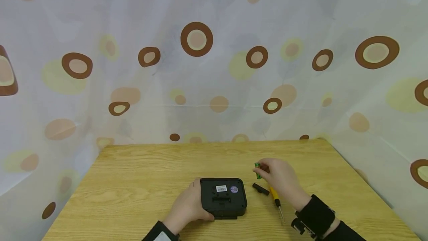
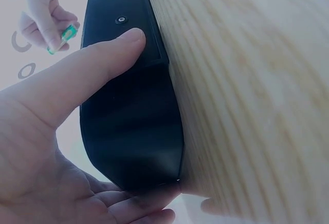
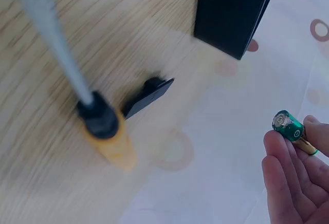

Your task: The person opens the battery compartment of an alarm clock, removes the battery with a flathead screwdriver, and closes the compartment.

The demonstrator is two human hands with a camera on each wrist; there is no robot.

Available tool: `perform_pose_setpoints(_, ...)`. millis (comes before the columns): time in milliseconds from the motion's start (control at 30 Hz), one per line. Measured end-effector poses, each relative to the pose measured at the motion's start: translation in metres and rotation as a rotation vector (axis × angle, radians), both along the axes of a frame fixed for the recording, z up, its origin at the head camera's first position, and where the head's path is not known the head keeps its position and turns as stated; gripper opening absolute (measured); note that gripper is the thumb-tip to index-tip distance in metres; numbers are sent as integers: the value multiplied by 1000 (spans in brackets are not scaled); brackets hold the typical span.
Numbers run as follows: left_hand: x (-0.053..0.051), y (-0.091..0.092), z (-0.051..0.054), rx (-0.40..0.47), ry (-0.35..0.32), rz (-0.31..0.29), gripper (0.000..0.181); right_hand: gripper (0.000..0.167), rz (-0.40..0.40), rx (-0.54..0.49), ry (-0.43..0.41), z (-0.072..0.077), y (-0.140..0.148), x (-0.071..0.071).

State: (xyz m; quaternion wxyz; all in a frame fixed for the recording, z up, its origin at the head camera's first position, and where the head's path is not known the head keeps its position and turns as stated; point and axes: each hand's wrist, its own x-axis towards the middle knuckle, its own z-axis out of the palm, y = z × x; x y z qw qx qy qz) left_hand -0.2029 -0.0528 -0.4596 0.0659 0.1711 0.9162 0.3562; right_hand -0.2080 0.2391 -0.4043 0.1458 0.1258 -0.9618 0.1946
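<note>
A black box-shaped device (image 1: 224,196) with a white barcode label and a round purple sticker on its upper face sits on the wooden table. My left hand (image 1: 192,203) grips its left side, the thumb along the near side and the fingers behind. In the left wrist view the thumb lies beside a small screw (image 2: 121,20) on the black casing. My right hand (image 1: 279,176) pinches a small green and gold battery (image 3: 294,131) between thumb and fingers, above the table and to the right of the device, apart from it.
Right of the device lies a small black cover (image 1: 260,189). Beside it is a screwdriver (image 1: 276,200) with a yellow handle, its metal shaft pointing toward me. The wooden table (image 1: 150,166) meets a spotted curtain (image 1: 214,84) at the back and sides.
</note>
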Motion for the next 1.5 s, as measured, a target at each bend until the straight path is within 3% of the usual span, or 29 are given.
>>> perform_pose_setpoints(800,-1,0,-2,-14,0,13,114,35,-154,43,-160,-20,70,-9)
perform_pose_setpoints(1300,0,0,-2,-12,15,10,115,53,-224,135,-310,-27,84,-4)
perform_pose_setpoints(1500,1,0,-1,-20,9,12,115,50,-236,148,-343,-33,82,-5)
